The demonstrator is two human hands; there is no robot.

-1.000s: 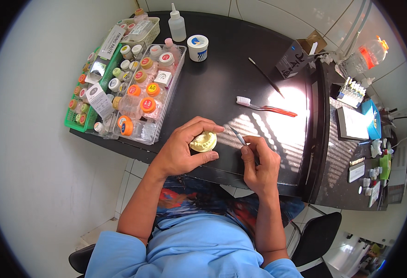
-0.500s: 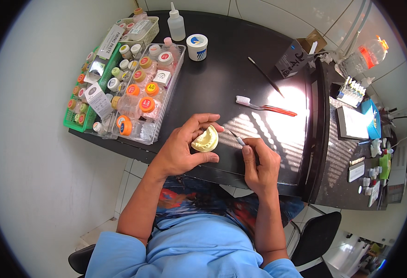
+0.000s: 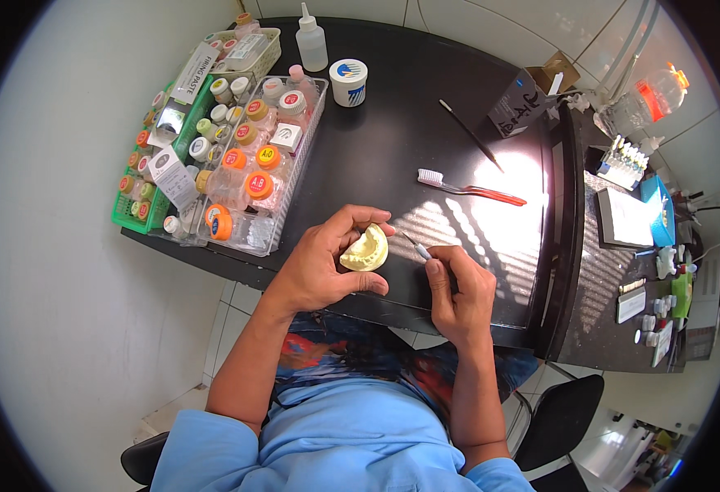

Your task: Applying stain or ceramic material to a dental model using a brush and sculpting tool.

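Observation:
My left hand (image 3: 319, 262) holds a pale yellow plaster dental cast (image 3: 363, 250) over the front of the black desk (image 3: 376, 143), fingers curled along its far side and thumb at the near edge. My right hand (image 3: 462, 291) grips a slim tool (image 3: 422, 249) with a pale handle and a thin dark tip, pinched between thumb and index finger. The tip points toward the cast from the right, with a small gap between them. Beyond my hands lies a red and white toothbrush (image 3: 487, 193), and farther back a thin dark brush (image 3: 470, 133).
At the left stand a clear tray of jars (image 3: 265, 234), a green basket (image 3: 123, 207) and a cream basket (image 3: 265, 57). A squeeze bottle (image 3: 313, 45), white tub (image 3: 348, 86) and dark box (image 3: 514, 111) are at the back. A cluttered side counter (image 3: 581, 344) is right.
Since a second ago the cast has turned in my left hand and that hand's fingers have shifted. The tool has tilted slightly, with my right hand staying almost in place.

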